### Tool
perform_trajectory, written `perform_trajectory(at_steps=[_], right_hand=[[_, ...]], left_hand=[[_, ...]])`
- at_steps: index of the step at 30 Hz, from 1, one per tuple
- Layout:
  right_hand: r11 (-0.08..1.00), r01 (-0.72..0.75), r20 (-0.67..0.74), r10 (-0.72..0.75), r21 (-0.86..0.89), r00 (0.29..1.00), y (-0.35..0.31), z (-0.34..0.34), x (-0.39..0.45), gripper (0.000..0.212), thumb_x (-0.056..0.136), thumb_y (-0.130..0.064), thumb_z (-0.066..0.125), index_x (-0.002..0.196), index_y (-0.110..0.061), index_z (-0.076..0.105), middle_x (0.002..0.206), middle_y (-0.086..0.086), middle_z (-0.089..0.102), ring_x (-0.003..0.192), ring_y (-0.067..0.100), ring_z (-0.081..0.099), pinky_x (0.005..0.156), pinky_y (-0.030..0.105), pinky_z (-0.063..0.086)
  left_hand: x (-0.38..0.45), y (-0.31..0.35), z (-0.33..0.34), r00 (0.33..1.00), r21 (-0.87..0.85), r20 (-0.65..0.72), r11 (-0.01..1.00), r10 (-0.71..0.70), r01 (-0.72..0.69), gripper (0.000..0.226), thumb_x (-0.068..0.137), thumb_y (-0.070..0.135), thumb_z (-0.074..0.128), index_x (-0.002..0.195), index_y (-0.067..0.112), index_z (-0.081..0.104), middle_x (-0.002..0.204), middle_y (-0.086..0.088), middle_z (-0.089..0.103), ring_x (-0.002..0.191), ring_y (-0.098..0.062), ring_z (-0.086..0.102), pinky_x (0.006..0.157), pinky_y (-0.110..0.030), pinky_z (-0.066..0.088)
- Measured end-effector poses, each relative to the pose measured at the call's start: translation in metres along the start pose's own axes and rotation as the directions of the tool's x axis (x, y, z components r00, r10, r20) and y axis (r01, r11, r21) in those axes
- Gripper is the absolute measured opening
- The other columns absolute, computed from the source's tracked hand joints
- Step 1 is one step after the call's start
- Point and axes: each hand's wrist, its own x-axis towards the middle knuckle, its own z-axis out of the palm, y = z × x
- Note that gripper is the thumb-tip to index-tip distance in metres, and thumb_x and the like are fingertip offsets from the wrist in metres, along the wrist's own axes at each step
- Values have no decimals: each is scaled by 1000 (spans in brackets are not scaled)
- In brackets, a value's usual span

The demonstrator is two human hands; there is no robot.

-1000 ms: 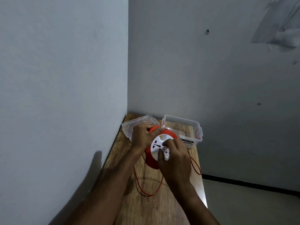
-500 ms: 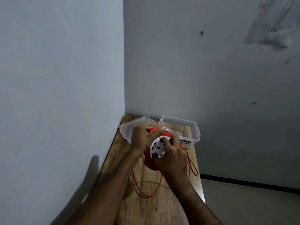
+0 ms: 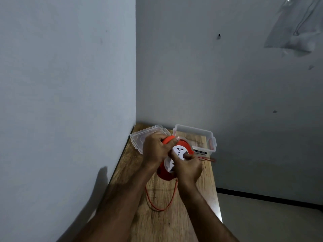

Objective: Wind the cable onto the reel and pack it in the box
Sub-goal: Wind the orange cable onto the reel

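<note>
An orange cable reel (image 3: 164, 173) with a white socket face (image 3: 179, 151) is held upright over the wooden table (image 3: 157, 222). My left hand (image 3: 154, 151) grips the reel's orange top rim. My right hand (image 3: 187, 167) is curled over the white face, its fingers gripping the crank there. Loose orange cable (image 3: 161, 207) loops on the table below the reel, and a strand (image 3: 206, 159) runs out to the right. A clear plastic box (image 3: 194, 132) stands open behind the reel.
The box's clear lid (image 3: 139, 138) lies to the left of the box, against the left wall. The narrow table sits in a corner between two grey walls. Its right edge drops to the floor (image 3: 271, 222).
My right hand has turned round the white face from its lower part to its right side. The loose cable loop on the table has shifted slightly. My left hand keeps its hold on the rim.
</note>
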Motion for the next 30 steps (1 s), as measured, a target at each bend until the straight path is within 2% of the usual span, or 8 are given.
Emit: perform_trajectory(at_steps=[3, 5, 9, 11, 13, 16, 19, 30], right_hand=[[882, -378, 99, 366, 281, 926, -1, 4, 4, 45, 68, -37, 90, 81, -2, 63, 78, 7, 68, 73, 22, 69, 74, 41, 61], [697, -573, 232, 528, 430, 817, -2, 8, 8, 59, 71, -35, 89, 106, 3, 59, 100, 12, 67, 78, 24, 65, 66, 36, 58], [611, -648, 400, 510, 455, 761, -6, 4, 4, 65, 81, -33, 82, 126, 2, 51, 124, 20, 62, 98, 29, 65, 75, 38, 54], [793, -472, 337, 355, 385, 872, -6, -10, -4, 39, 82, -26, 81, 105, -4, 60, 102, 15, 70, 85, 27, 70, 73, 40, 59], [990, 50, 174, -72, 131, 982, -2, -23, -12, 25, 83, -25, 80, 96, -13, 62, 90, 9, 73, 74, 16, 72, 65, 31, 60], [672, 648, 156, -641, -359, 751, 7, -31, -16, 32, 80, -29, 82, 105, -20, 66, 97, -3, 70, 80, 7, 67, 66, 19, 55], [378, 747, 319, -731, -547, 603, 16, -27, -19, 50, 78, -37, 82, 120, -16, 64, 110, 6, 65, 85, 18, 67, 60, 20, 53], [430, 730, 378, -651, -531, 658, 2, -25, -3, 69, 64, -49, 88, 119, -17, 62, 115, 8, 67, 85, 23, 71, 65, 28, 60]], left_hand=[[-2, 0, 4, 999, 49, 8, 998, 44, -45, 56, 83, 71, 64, 89, 17, 81, 81, 6, 76, 71, -7, 68, 64, -33, 61], [-2, -3, 6, 998, 67, 27, 996, 64, -65, 49, 85, 66, 68, 87, 19, 81, 79, 8, 75, 69, -7, 67, 63, -31, 59], [-2, -2, 1, 999, 40, 26, 998, 38, -39, 45, 85, 60, 71, 85, 17, 81, 75, 8, 75, 66, -6, 68, 60, -28, 58], [-2, -2, -4, 1000, 4, 8, 1000, -24, 24, 41, 86, 54, 73, 82, 14, 80, 76, 3, 77, 64, -7, 69, 60, -30, 60], [-2, -1, -7, 996, -41, -2, 995, -95, 94, 33, 88, 44, 75, 83, 12, 79, 81, -1, 79, 65, -7, 69, 61, -27, 61], [0, -4, -9, 989, -62, 7, 987, -150, 150, 27, 88, 41, 75, 79, 15, 75, 79, -1, 77, 63, -3, 66, 56, -14, 55], [4, -3, -9, 988, -83, 14, 985, -152, 153, 38, 87, 47, 75, 79, 10, 77, 78, -3, 78, 65, -11, 69, 61, -31, 61], [0, 8, -8, 990, -100, 115, 991, -77, 88, 34, 86, 43, 75, 88, 10, 78, 87, -6, 78, 74, -14, 69, 71, -30, 61]])
